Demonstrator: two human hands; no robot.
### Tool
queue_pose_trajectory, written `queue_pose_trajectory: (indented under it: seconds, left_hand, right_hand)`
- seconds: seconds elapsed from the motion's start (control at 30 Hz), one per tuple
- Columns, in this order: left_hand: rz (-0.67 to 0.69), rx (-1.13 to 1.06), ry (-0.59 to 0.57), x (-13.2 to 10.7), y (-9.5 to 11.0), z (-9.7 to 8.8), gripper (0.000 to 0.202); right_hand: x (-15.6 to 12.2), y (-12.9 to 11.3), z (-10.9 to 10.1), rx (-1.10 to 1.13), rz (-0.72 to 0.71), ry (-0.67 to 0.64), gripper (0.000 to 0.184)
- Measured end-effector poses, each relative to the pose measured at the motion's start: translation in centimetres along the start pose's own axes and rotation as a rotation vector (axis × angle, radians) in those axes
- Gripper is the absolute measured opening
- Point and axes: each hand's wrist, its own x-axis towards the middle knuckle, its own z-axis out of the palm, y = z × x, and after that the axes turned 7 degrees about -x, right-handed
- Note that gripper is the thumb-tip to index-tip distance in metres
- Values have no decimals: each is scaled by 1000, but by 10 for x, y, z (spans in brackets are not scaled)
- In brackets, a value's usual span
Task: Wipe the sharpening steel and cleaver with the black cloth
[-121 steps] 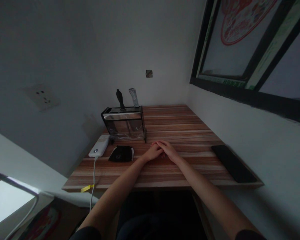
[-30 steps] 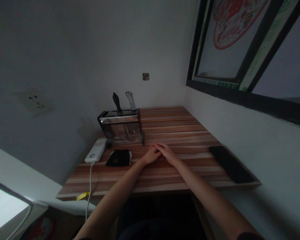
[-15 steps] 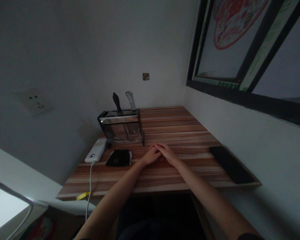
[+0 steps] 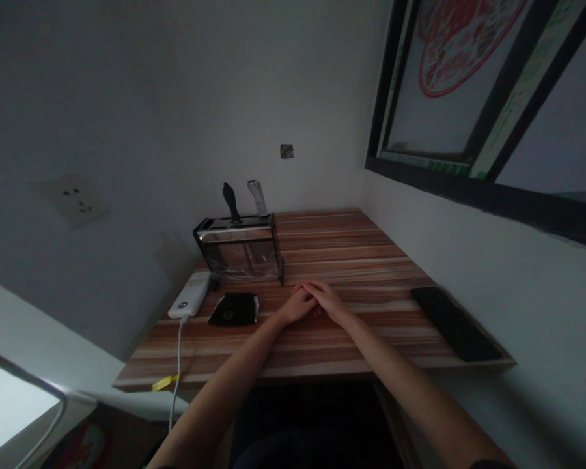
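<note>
My left hand (image 4: 295, 307) and my right hand (image 4: 328, 299) rest together on the wood-grain table (image 4: 332, 251). Stretched fingers of the right hand lie across the left one, whose own fingers are mostly hidden beneath. No object shows in either hand. Left of them lies a small black pouch (image 4: 234, 309) with a pale edge. Behind it stands a knife block (image 4: 238, 251) with clear sides, holding a black-handled knife (image 4: 231, 200) and another piece with a silvery handle (image 4: 257, 197).
A white power bank (image 4: 190, 296) with a white cable (image 4: 178, 355) lies at the table's left. At the right edge rests a black phone (image 4: 454, 322). Yellow tape (image 4: 165, 382) sticks at the front edge. Walls close in the back and right, with a dark-framed window (image 4: 449, 166) above.
The view has shifted very slightly, so everything sits a little to the right. My hands keep the same folded pose, and no object has moved on the table.
</note>
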Motion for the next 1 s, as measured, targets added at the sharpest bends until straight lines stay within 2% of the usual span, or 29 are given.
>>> queue_pose_trajectory:
  seconds: [0.77, 1.0]
  left_hand:
    - [63, 23, 17, -1, 2, 1, 24]
    - [98, -11, 47, -5, 11, 3, 21]
  right_hand:
    - [-2, -3, 0, -6, -21, -8, 38]
    - [-4, -5, 1, 6, -27, -11, 40]
